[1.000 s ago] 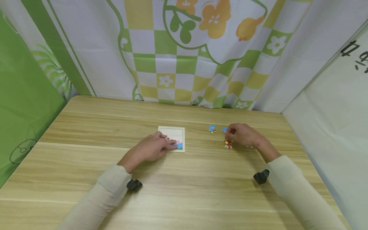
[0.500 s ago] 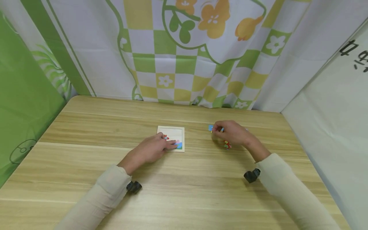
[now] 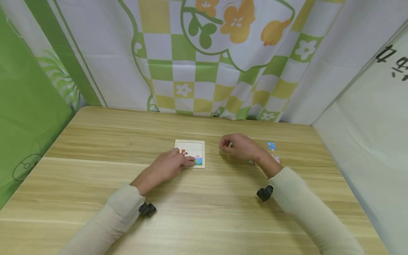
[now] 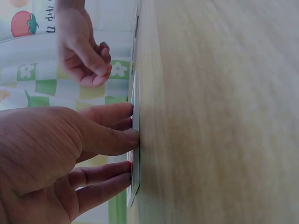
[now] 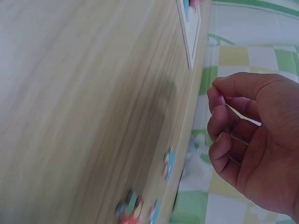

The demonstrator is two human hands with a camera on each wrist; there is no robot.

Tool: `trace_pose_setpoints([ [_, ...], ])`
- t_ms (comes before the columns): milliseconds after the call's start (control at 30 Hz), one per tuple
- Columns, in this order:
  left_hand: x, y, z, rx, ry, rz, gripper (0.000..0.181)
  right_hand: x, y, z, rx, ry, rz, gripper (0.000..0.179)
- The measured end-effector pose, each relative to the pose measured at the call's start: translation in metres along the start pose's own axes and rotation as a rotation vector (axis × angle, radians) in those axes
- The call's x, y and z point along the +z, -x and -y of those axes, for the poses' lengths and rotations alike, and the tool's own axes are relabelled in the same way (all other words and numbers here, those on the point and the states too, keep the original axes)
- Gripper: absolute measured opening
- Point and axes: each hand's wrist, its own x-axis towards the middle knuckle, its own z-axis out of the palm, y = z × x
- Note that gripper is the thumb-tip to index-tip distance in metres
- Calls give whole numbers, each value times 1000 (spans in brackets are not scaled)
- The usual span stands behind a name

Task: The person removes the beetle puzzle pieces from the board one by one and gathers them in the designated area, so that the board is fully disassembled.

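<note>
Black writing on the white sheet is unreadable. The left hand, fingers spread, rests on the puzzle frame, nearer the table's far edge. The right hand hovers between frame and puzzle pieces, fingertips together; whether pinching a piece cannot be told.

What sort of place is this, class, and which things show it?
Probably an indoor, curtained-off corner set up for recording tabletop work. Clues: a wooden table, a flowered, checked curtain just behind it, and small black devices, probably cameras, at the person's wrists.
</note>
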Motion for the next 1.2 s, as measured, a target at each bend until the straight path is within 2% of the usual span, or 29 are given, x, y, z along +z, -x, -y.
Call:
trace_pose_setpoints([
  [133,1,0,1,-11,6,5,38,5,-13,10,-12,10,23,8],
  [233,1,-1,0,-14,9,7,38,11,-27,15,-51,-2,40,9],
  [433,-1,-2,-2,-7,34,-17,38,22,-56,21,-92,-43,128,14],
  [600,-2,-2,-4,-1,59,-37,33,29,-73,28,-114,-15,178,19],
  [767,-2,-1,-4,6,41,-39,30,34,-81,33,-126,28,224,22],
  [1033,0,0,0,13,42,-27,31,41,-86,39,-148,16,249,28],
  [1200,2,0,2,40,32,-45,31,43,-87,41,-144,11,258,28],
])
